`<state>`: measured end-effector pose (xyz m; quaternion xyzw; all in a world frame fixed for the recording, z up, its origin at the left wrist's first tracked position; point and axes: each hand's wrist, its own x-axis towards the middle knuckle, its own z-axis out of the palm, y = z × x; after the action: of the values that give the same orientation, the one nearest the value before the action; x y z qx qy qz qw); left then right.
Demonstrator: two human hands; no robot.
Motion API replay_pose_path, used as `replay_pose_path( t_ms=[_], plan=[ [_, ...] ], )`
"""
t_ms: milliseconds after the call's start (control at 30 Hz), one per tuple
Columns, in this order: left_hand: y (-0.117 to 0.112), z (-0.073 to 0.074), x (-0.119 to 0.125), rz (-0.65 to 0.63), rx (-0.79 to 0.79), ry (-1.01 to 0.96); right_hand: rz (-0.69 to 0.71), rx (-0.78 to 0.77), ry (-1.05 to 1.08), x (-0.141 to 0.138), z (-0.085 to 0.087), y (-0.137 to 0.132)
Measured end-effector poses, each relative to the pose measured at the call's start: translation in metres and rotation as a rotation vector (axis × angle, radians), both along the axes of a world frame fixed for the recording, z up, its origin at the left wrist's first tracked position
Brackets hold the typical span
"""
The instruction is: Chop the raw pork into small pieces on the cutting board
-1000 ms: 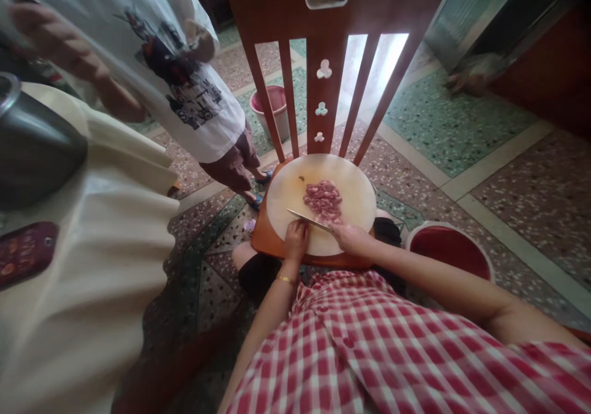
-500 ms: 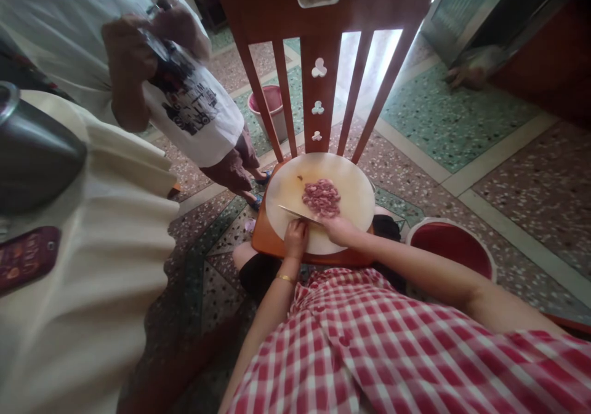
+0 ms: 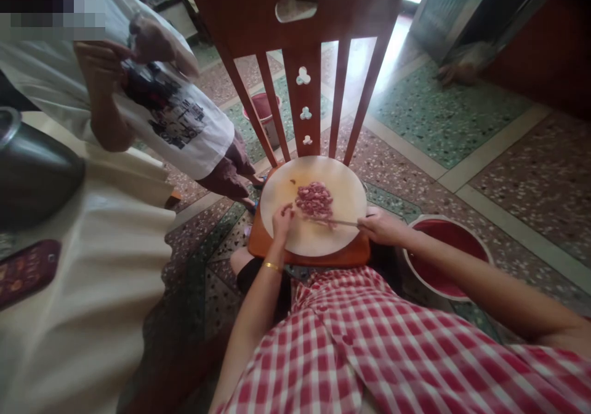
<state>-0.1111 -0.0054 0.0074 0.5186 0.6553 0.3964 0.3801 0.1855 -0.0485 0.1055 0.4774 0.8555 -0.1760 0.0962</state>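
Note:
A round pale cutting board (image 3: 337, 183) lies on the seat of a wooden chair (image 3: 305, 14). A small heap of chopped pink meat (image 3: 314, 199) sits at its middle. My right hand (image 3: 381, 226) is closed round the handle of a knife (image 3: 339, 222), at the board's right edge, and the blade points left along the near side of the meat. My left hand (image 3: 281, 220) rests on the board just left of the meat with its fingers loosely spread and holds nothing.
Another person in a white printed shirt (image 3: 175, 115) stands at the left, hands raised at chest height. A red bucket (image 3: 438, 260) stands by my right arm. A pink bucket (image 3: 263, 109) is behind the chair. A cloth-covered table (image 3: 92, 266) with a dark pot (image 3: 32, 174) is on the left.
My right hand slid to the board's right edge and swung the knife round so the blade points left. My left hand opened beside the meat. The person nearby raised both hands.

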Motion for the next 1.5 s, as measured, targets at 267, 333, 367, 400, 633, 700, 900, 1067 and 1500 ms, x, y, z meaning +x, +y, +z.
replay_pose_path(
  t_ms=[267, 333, 367, 400, 633, 700, 900, 1067, 1500],
  plan=[
    [0.095, 0.025, -0.01, -0.423, 0.053, 0.698, 0.054, -0.005, -0.065, 0.0, -0.018, 0.028],
    [0.109, 0.025, -0.005, -0.514, 0.05, 0.772, 0.048, 0.012, -0.08, -0.007, -0.019, 0.041],
    [0.114, 0.024, -0.003, -0.537, 0.043, 0.787, 0.061, 0.027, -0.083, -0.009, -0.02, 0.045],
    [0.118, 0.022, -0.001, -0.542, 0.034, 0.794, 0.077, 0.045, -0.09, -0.011, -0.02, 0.049],
    [0.129, 0.032, 0.003, -0.396, -0.02, 0.712, 0.165, 0.167, -0.098, -0.007, -0.02, 0.06],
    [0.123, 0.045, 0.01, -0.427, 0.031, 0.643, 0.186, 0.206, -0.08, -0.006, -0.019, 0.064],
    [0.079, 0.073, 0.05, -0.733, 0.212, 0.702, 0.247, 0.295, -0.027, -0.011, -0.015, 0.078],
    [0.056, 0.062, 0.071, -0.768, 0.355, 0.698, 0.29, 0.367, -0.042, -0.012, -0.015, 0.076],
    [0.033, 0.053, 0.016, -0.209, 0.148, 0.439, 0.014, 0.32, 0.022, 0.047, -0.044, -0.009]
  ],
)
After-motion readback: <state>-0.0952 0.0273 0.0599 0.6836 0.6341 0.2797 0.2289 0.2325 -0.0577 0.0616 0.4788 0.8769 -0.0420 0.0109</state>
